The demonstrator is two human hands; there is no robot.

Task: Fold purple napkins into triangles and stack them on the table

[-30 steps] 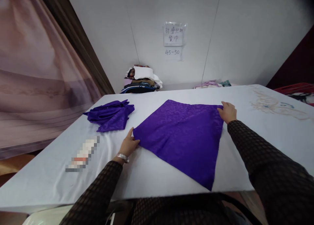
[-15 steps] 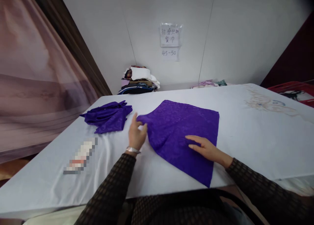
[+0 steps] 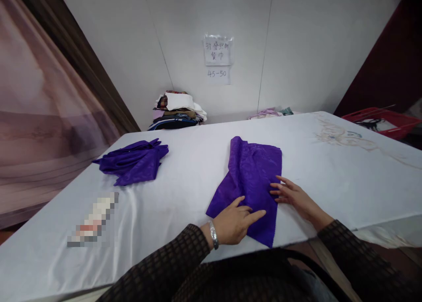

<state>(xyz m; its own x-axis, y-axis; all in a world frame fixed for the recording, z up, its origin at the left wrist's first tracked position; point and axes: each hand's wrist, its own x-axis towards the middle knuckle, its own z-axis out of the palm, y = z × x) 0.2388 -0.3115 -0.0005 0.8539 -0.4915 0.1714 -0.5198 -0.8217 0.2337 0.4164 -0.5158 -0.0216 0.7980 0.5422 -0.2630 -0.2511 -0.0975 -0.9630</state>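
A purple patterned napkin (image 3: pixel 255 174) lies on the white-covered table in front of me. Its left side is turned over toward the right, with a soft raised fold running down the middle and a single corner sticking out at lower left. My left hand (image 3: pixel 232 223) rests on the near part of this cloth, fingers apart, a silvery bracelet on the wrist. At the napkin's right edge is my right hand (image 3: pixel 295 198), open, its spread fingertips touching or just over the fabric. Several more purple napkins (image 3: pixel 135 161) lie folded in a loose pile to the left.
A blurred-out flat object (image 3: pixel 94 220) lies at the table's left. Behind the table's far edge stand a stack of folded clothes (image 3: pixel 178 110) and some pale cloths (image 3: pixel 267 113). A red basket (image 3: pixel 392 121) is at far right. Handwritten paper signs (image 3: pixel 217 56) hang on the wall.
The napkin's left part has been brought over to the right, making it narrower. My left hand has moved right and nearer to me, onto the cloth. My view has shifted slightly right.
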